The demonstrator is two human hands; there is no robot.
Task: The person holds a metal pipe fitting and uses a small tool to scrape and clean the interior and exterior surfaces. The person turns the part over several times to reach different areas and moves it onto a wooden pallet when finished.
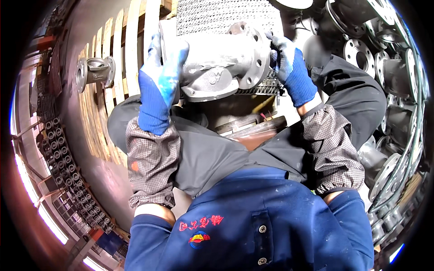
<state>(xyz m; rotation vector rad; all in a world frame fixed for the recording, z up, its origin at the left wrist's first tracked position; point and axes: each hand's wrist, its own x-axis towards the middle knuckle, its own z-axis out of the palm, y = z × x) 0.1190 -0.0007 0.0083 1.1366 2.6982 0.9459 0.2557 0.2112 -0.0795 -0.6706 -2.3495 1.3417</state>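
Note:
Between my two gloved hands lies a large grey cast valve body (216, 58), on its side, with a round drilled flange at each end. It rests on a metal grate (212, 13) in front of my knees. My left hand (163, 63), in a blue and white glove, grips the left flange, thumb toward me and fingers going behind it. My right hand (285, 61), gloved the same way, is closed around the rim of the right flange (257, 58); its fingertips are partly hidden.
On the left, a smaller valve body (96, 73) sits on a wooden pallet (108, 97). Many flanged castings (398, 74) are piled on my right, with hoses (409, 167) along them. Rows of parts (68, 171) line the far left. Below the grate lies a dark bar (257, 128).

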